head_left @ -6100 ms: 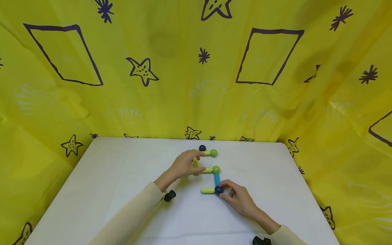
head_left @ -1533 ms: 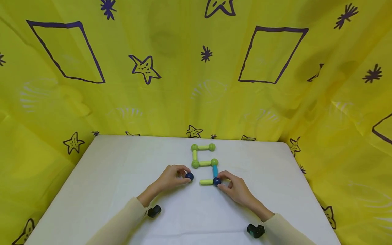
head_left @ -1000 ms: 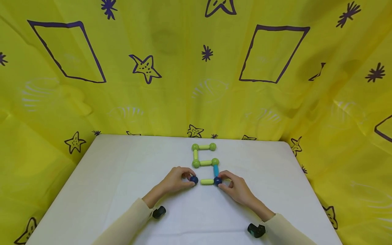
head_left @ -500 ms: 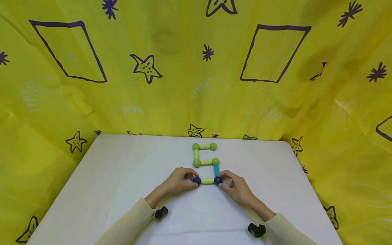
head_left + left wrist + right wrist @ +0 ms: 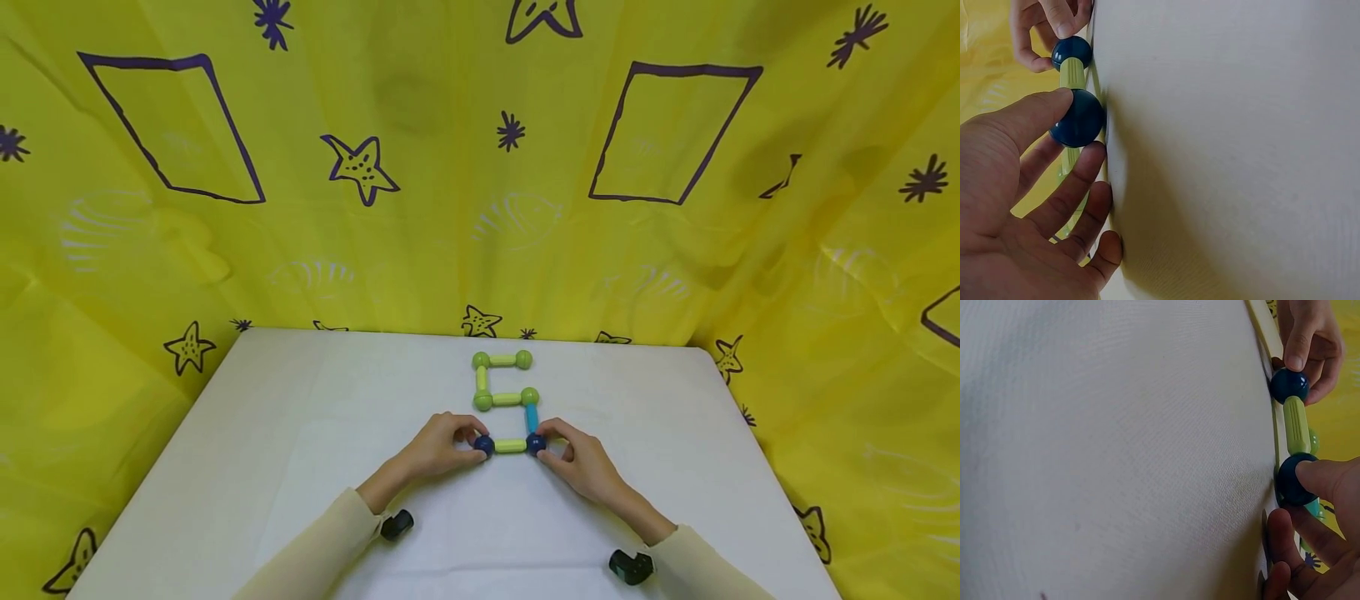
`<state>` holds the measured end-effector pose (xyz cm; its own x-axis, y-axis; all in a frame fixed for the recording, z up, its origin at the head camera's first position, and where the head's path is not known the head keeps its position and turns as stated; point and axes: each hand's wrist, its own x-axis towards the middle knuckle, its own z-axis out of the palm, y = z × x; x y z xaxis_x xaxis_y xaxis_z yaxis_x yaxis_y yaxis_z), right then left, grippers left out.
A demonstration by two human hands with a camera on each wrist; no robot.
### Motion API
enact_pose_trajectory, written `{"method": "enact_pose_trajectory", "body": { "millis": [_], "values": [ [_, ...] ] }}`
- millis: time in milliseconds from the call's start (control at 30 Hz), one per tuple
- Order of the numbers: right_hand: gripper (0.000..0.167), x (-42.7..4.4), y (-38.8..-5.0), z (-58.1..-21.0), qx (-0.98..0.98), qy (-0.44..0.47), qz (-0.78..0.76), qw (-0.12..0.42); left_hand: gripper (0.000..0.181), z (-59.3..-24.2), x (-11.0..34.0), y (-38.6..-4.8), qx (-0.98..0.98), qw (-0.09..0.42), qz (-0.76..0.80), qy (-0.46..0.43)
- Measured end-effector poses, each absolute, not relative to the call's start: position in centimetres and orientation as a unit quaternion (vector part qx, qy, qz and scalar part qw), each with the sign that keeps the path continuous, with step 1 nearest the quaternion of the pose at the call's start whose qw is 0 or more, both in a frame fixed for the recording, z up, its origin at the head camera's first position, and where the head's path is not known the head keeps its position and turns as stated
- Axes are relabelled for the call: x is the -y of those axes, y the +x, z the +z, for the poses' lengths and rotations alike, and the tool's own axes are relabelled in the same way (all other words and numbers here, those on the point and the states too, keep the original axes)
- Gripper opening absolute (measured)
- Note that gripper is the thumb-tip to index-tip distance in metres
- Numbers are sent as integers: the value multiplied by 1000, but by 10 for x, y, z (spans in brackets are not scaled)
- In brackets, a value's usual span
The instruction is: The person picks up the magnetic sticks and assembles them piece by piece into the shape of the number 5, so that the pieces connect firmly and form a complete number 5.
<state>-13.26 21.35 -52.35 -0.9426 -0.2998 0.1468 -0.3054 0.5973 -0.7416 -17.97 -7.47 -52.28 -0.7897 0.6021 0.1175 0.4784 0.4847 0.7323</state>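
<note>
My left hand pinches a dark blue ball between thumb and fingers at the near left end of a stick-and-ball figure. A yellow-green stick joins it to a second dark blue ball, which my right hand pinches. From that second ball a light blue stick runs back to a green ball. More yellow-green sticks and green balls carry on from there, with a green ball at the far end. The figure lies on the table in an S-like shape.
A white-covered table lies under everything. A yellow cloth with drawn stars and shapes hangs behind it and at both sides. Small black devices sit at my left wrist and right wrist.
My left hand picked up the loose dark blue ball from the far end and brought it nearer, then rightward onto the stick's free left end. The right hand stayed on its ball.
</note>
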Motion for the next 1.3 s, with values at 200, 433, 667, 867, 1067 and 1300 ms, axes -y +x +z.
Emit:
{"method": "enact_pose_trajectory", "body": {
  "millis": [200,433,667,867,1067,1300],
  "values": [
    [30,-210,-132,-524,893,168,418,6,24,-523,76,-180,-861,77,395,311],
    [31,-201,-131,-524,895,155,418,13,24,-521,84,-181,-863,67,394,309],
    [31,-193,-133,-523,896,155,416,15,26,-522,90,-182,-864,57,393,311],
    [29,-192,-133,-522,897,152,414,8,27,-521,92,-184,-864,63,393,308],
    [32,-195,-135,-521,896,165,413,-7,28,-516,95,-185,-861,77,392,316],
    [41,-211,-144,-514,894,190,402,-60,35,-505,110,-194,-865,83,376,321]
  ]
}}
